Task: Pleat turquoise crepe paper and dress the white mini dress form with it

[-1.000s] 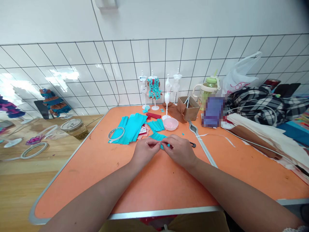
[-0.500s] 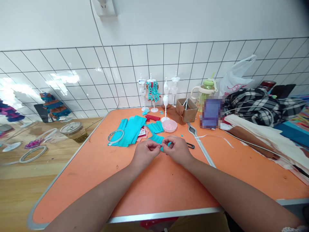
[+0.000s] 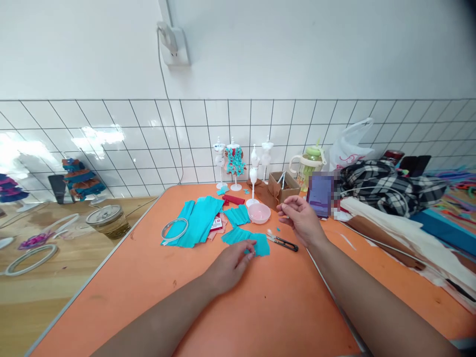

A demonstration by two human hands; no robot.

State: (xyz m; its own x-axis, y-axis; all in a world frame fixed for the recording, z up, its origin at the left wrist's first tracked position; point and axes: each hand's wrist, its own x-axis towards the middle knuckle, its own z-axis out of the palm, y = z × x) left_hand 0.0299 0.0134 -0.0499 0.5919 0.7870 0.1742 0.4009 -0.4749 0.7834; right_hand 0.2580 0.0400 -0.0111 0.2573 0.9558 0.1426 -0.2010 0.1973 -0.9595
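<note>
The left hand [image 3: 229, 268], loosely open, is perhaps steadying blue paper [image 3: 240, 235], while the right hand [image 3: 303, 222] (can't tell if gripping) is hovering.

We see a crinkled turquoise strip [image 3: 262, 244] spread on the worktop [image 3: 282, 302], partly covered. Just beside its right end, we see black-handled snips [image 3: 285, 243] lying flat, blades leftward.

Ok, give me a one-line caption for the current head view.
Left hand by a turquoise sheet, right hand near a pink bowl, four mannequins standing behind.
</note>
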